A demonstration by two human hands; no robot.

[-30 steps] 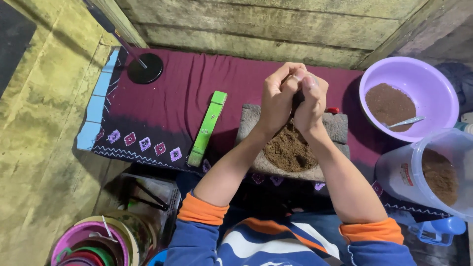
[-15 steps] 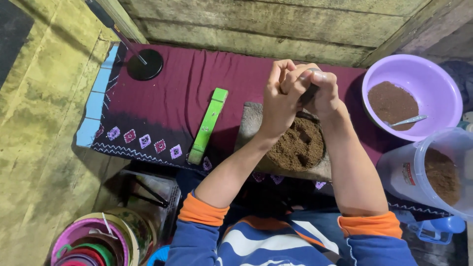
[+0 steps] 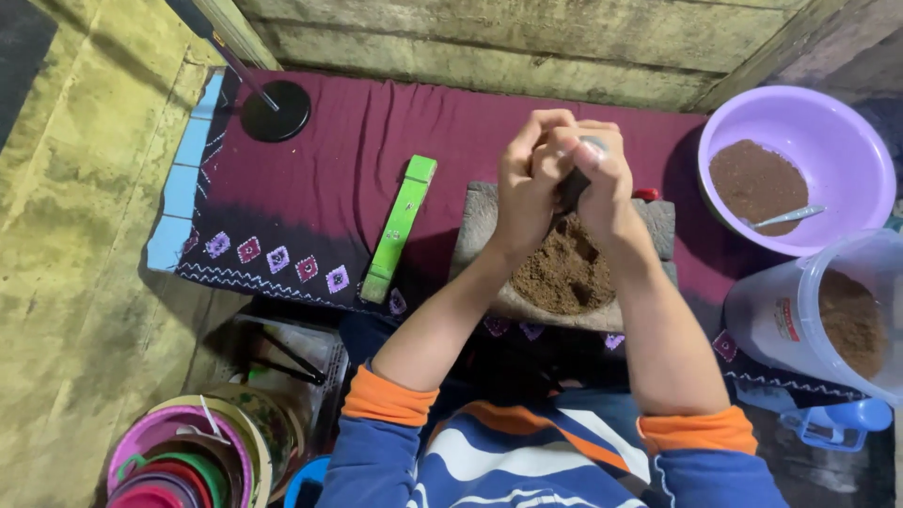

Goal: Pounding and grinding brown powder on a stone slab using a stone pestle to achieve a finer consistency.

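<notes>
Both hands are clasped together around a dark pestle-like tool [image 3: 574, 183] above a grey stone slab [image 3: 658, 221]. My left hand [image 3: 527, 183] wraps the tool from the left, my right hand [image 3: 607, 183] from the right. Under them a heap of brown powder [image 3: 560, 277] lies on the slab. The tool's lower end is mostly hidden by my fingers. A small red thing [image 3: 646, 195] peeks out behind my right hand.
A maroon patterned cloth [image 3: 320, 188] covers the low table. On it lie a green bar [image 3: 400, 226] and a black round stand [image 3: 275, 110]. A purple basin [image 3: 847, 150] with brown powder and a spoon [image 3: 788, 217] sits right, a clear bucket [image 3: 818, 320] below it. Stacked colourful bowls [image 3: 183, 461] stand lower left.
My clasped hands have shifted slightly right and up over the slab, and more of the brown powder heap is uncovered. My hold on the tool is unchanged.
</notes>
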